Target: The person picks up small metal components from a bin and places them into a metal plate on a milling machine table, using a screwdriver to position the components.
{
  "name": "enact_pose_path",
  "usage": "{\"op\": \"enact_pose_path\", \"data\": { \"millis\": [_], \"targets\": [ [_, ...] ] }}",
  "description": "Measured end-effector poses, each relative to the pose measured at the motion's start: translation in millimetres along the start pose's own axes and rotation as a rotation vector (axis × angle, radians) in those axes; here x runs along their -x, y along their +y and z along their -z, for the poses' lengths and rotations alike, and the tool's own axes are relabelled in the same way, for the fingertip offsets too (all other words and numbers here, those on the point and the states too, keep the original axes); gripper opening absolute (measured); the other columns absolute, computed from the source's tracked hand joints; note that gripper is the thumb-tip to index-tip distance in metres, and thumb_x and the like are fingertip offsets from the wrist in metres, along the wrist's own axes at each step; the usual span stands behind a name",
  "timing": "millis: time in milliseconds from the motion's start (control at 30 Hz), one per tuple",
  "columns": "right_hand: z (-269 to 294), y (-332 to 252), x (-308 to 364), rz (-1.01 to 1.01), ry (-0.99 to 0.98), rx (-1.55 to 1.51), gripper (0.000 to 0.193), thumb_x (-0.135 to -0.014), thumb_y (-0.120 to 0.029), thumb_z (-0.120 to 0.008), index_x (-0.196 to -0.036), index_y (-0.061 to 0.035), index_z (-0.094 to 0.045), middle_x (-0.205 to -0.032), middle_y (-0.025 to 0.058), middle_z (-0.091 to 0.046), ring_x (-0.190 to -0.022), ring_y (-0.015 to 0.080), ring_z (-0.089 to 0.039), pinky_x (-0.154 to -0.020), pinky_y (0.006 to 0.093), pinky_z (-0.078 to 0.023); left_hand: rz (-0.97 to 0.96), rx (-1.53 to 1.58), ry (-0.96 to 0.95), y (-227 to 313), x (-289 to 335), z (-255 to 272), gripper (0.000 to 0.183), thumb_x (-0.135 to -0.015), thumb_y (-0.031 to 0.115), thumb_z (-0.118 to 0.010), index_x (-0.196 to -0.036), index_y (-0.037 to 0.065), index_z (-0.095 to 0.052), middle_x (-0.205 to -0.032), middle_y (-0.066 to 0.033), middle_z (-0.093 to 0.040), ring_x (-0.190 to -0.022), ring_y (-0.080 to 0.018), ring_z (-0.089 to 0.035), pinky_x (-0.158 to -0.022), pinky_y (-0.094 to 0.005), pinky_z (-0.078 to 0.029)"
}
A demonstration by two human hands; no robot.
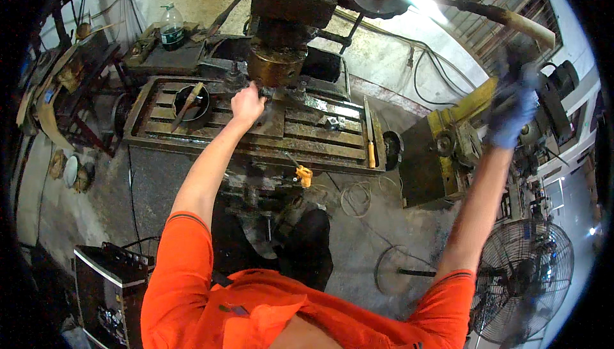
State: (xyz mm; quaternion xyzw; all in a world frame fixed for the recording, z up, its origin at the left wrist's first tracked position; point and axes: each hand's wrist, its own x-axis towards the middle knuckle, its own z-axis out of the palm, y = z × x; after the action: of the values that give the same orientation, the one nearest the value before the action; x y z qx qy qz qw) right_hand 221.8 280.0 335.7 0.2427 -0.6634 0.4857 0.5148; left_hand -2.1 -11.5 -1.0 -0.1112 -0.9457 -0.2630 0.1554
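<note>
My bare left hand (pixel 248 104) is closed in a fist at the machine table (pixel 300 133), just below the dark spindle head (pixel 275 64). A small dark part shows by its thumb, too hidden to name. Raised at the far right, my right hand (pixel 513 115) wears a blue-grey glove. Motion smears its fingers and the dark shape above them, so a grip cannot be made out. Left of my left hand, a brush (pixel 190 101) lies across a round dark pan (pixel 199 113). Small metal blocks (pixel 332 122) and a wooden-handled file (pixel 369 133) lie on the table's right part.
A yellow-handled tool (pixel 303 175) is at the table's front edge. A large plastic bottle (pixel 171 28) stands behind on the left. At right are a green-and-yellow machine (pixel 425 160) and a caged fan (pixel 526 278). Coiled hose (pixel 355 199) lies on the floor; a dark cabinet (pixel 112 291) stands lower left.
</note>
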Motion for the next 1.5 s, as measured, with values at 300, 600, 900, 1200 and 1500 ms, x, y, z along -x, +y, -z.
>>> {"op": "enact_pose_path", "data": {
  "millis": [300,600,900,1200,1500],
  "targets": [
    [-13.2,-25.0,57.9,0.147,0.024,-0.081,0.027,-0.089,-0.027,-0.037,-0.083,-0.0045,-0.052,-0.087,0.0126,-0.058,-0.096,0.0294,-0.054,-0.090,0.0452,-0.039,-0.033,0.027,-0.002,4.5,0.4,-5.5,0.037,-0.069,0.029,-0.068,-0.090,0.001,-0.055,-0.078,-0.0178,-0.062,-0.078,-0.0341,-0.061,-0.067,-0.0433,-0.049],
    [-17.7,-13.6,113.3,0.125,0.162,0.101,0.038,-0.090,-0.034,-0.037,-0.077,-0.0008,-0.053,-0.087,0.0141,-0.058,-0.093,0.0284,-0.054,-0.094,0.0472,-0.034,-0.159,0.147,-0.126,-13.0,11.6,48.5,0.032,-0.070,0.027,-0.067,-0.090,0.003,-0.058,-0.080,-0.0163,-0.062,-0.081,-0.0349,-0.059,-0.068,-0.0439,-0.047],
    [-39.9,-18.2,122.2,0.039,0.328,-0.074,0.036,-0.089,-0.035,-0.039,-0.066,-0.0075,-0.043,-0.071,0.0074,-0.050,-0.089,0.0278,-0.052,-0.097,0.0494,-0.029,-0.108,-0.267,0.076,-109.0,72.1,160.0,0.056,-0.075,0.035,-0.062,-0.123,0.013,-0.043,-0.088,-0.0160,-0.058,-0.075,-0.0317,-0.059,-0.069,-0.0413,-0.046],
    [-19.7,-15.3,126.3,0.006,0.315,0.208,0.041,-0.091,-0.029,-0.034,-0.074,0.0010,-0.056,-0.088,0.0147,-0.060,-0.088,0.0264,-0.055,-0.092,0.0421,-0.036,-0.061,-0.250,-0.036,-128.3,93.2,161.9,0.062,-0.076,0.035,-0.062,-0.126,0.008,-0.038,-0.085,-0.0160,-0.061,-0.079,-0.0325,-0.059,-0.075,-0.0429,-0.045],
    [-29.3,-11.3,139.7,0.048,0.322,0.340,0.026,-0.085,-0.019,-0.042,-0.076,0.0007,-0.055,-0.088,0.0125,-0.061,-0.090,0.0225,-0.055,-0.089,0.0368,-0.038,0.100,-0.376,0.021,-190.0,148.5,228.7,0.050,-0.075,0.031,-0.063,-0.118,0.009,-0.050,-0.066,-0.0100,-0.062,-0.082,-0.0277,-0.059,-0.096,-0.0551,-0.028]
  ]
}}
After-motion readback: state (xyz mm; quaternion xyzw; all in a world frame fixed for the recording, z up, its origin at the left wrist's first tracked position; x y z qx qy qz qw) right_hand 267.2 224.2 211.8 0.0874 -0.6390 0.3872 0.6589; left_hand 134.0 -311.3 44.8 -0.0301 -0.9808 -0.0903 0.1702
